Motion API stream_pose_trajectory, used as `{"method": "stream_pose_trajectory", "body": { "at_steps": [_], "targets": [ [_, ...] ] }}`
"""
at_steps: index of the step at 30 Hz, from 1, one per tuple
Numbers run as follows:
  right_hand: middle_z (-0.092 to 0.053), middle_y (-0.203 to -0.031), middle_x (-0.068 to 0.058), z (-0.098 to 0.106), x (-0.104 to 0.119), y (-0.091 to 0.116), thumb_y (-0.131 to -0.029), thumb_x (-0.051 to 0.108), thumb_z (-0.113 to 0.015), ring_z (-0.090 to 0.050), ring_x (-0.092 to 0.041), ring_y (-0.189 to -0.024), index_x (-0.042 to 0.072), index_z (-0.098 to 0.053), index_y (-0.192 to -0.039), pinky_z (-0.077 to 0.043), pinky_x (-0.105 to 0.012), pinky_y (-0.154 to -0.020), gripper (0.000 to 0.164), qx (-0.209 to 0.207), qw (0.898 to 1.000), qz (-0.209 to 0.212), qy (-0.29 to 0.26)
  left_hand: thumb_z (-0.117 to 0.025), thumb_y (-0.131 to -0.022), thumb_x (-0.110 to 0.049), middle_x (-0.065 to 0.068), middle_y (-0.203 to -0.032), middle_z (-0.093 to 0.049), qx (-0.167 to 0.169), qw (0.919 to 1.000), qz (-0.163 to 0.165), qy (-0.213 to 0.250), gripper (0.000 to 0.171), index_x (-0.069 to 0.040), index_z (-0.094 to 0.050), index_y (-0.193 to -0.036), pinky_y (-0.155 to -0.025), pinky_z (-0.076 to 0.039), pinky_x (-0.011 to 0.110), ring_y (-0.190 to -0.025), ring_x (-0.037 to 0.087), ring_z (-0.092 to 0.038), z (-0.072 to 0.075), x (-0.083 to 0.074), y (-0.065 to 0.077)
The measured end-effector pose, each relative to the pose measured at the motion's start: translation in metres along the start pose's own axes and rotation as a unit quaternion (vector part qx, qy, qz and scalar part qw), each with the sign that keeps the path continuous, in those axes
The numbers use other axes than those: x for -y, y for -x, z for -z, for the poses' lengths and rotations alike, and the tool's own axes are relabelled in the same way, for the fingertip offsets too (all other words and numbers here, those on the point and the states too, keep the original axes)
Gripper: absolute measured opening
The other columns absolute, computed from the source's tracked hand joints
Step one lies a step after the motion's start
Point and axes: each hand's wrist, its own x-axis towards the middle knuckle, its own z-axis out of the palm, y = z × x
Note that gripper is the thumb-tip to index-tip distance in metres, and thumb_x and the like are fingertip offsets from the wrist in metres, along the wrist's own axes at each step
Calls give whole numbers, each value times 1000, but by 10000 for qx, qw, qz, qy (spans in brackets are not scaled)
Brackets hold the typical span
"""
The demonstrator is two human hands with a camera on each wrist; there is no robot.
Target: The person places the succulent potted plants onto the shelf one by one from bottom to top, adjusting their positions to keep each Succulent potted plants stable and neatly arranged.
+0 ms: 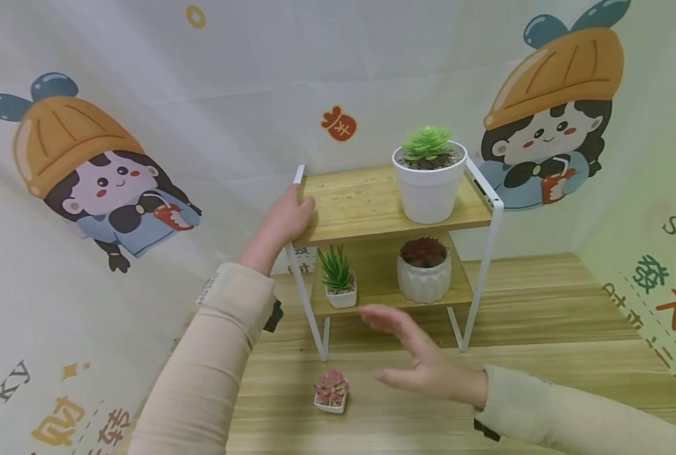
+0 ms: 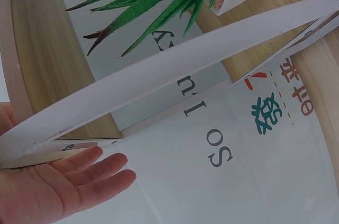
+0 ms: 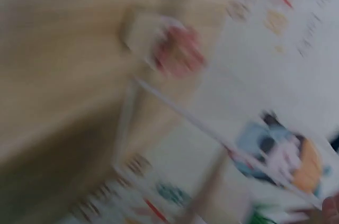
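A two-tier wooden shelf (image 1: pixel 352 205) with a white metal frame stands on the table. My left hand (image 1: pixel 285 216) holds its upper left corner, thumb over the board; in the left wrist view the fingers (image 2: pixel 100 173) lie along the outside of the frame. In front of the lower tier is my right hand (image 1: pixel 417 360), fingers spread from the thumb with nothing between them. To its left, a pink succulent (image 1: pixel 331 388) in a small white pot sits on the table. The right wrist view is blurred.
On the top tier, at the right, stands a green succulent in a large white pot (image 1: pixel 430 189). Below it are a spiky green plant (image 1: pixel 337 272) at the left and a dark red succulent (image 1: pixel 423 253) in a ribbed pot. Printed cloth (image 1: pixel 247 82) hangs behind and beside the table.
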Motion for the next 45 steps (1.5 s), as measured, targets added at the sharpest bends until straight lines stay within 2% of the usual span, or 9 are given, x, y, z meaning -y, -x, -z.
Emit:
{"method": "stream_pose_trajectory", "body": {
  "at_steps": [3,7,11,17,21,27,34,39,45],
  "targets": [
    [-30,-128,-12,-25,-20,24,-71,7,-62,-31,-22,-115,-1,-21,-127,-29,-35,-94,70,598,9923,-1082,87,-27,-87,-31,16,-135,-21,-17,10000,-21,8,56,-5,-11,-133,-98,-22,41,-121,30,-22,0,0,0],
    [-24,-132,-9,-53,-59,60,-72,26,-63,-27,-25,-117,15,-15,-131,-26,-42,-95,77,965,9636,-2494,-35,-27,-87,-33,16,-135,-22,2,10000,3,-44,56,-5,-11,-133,-96,-25,42,-120,30,-25,0,-1,0],
    [-19,-133,-10,-73,-87,80,-70,35,-63,-24,-30,-118,17,-12,-132,-25,-46,-94,82,971,9416,-3225,38,-27,-87,-32,16,-134,-22,1,10000,16,-19,56,-5,-11,-133,-95,-27,42,-119,30,-26,0,-2,0],
    [-14,-134,-16,-92,-107,84,-67,36,-65,-20,-34,-119,13,-12,-132,-24,-55,-90,86,897,9261,-3636,455,-27,-87,-31,17,-134,-23,-31,10000,-2,6,56,-4,-12,-133,-96,-25,42,-119,31,-25,1,-2,0],
    [-12,-135,-19,-101,-116,83,-64,34,-68,-16,-37,-120,9,-9,-132,-21,-55,-91,94,833,9161,-3878,580,-27,-87,-32,16,-134,-22,-15,10000,16,71,56,-6,-10,-133,-95,-26,42,-119,30,-25,1,-2,1],
    [-17,-133,-23,-114,-121,82,-60,31,-71,-18,-39,-118,2,-8,-132,-21,-54,-92,100,628,9059,-4137,649,-27,-87,-32,17,-133,-24,-13,10000,32,45,56,-6,-11,-133,-93,-29,42,-117,31,-29,1,-2,1],
    [-29,-128,-20,-124,-132,83,-58,27,-73,-29,-35,-114,-1,-16,-129,-26,-48,-92,95,325,9077,-4030,1119,-27,-87,-31,17,-132,-26,-29,10000,12,31,55,-5,-13,-133,-93,-29,42,-116,30,-31,1,-2,1],
    [-41,-118,-13,-125,-138,83,-59,24,-71,-40,-27,-107,-1,-25,-124,-32,-41,-91,84,258,9172,-3818,1105,-27,-87,-31,16,-133,-26,-18,10000,51,29,54,-6,-14,-133,-92,-30,42,-116,31,-30,0,-1,0],
    [-47,-112,-11,-121,-139,83,-63,26,-69,-46,-23,-101,1,-34,-118,-37,-37,-87,70,211,9179,-3796,1132,-27,-87,-31,17,-132,-27,-17,10000,7,42,54,-5,-14,-133,-92,-30,42,-115,31,-32,-1,-1,0]
  ]
}}
